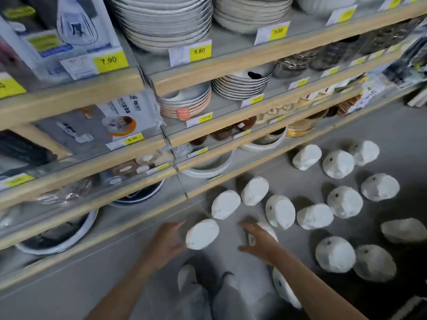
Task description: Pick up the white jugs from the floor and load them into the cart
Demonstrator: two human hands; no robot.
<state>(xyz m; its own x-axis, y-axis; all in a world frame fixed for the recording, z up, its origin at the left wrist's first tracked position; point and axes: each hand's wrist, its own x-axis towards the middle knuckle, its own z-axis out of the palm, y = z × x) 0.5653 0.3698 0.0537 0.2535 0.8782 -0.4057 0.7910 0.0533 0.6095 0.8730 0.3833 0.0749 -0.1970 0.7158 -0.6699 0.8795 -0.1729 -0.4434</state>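
Both arms reach down over the grey floor (231,280), and the left hand (167,242) and right hand (257,241) spread with fingers apart and holding nothing, one on each side, likely to take two at once. The left hand sits just beside a white wrapped jug (202,237) lying on its side; the right hand covers part of another white jug (269,229). Beyond them more white jugs (344,202) lie scattered before the wooden-edged shelves of stacked plates (231,139). No cart is in view.

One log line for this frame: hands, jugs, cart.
left hand: open, beside a jug | right hand: open, over another jug | cart: not visible
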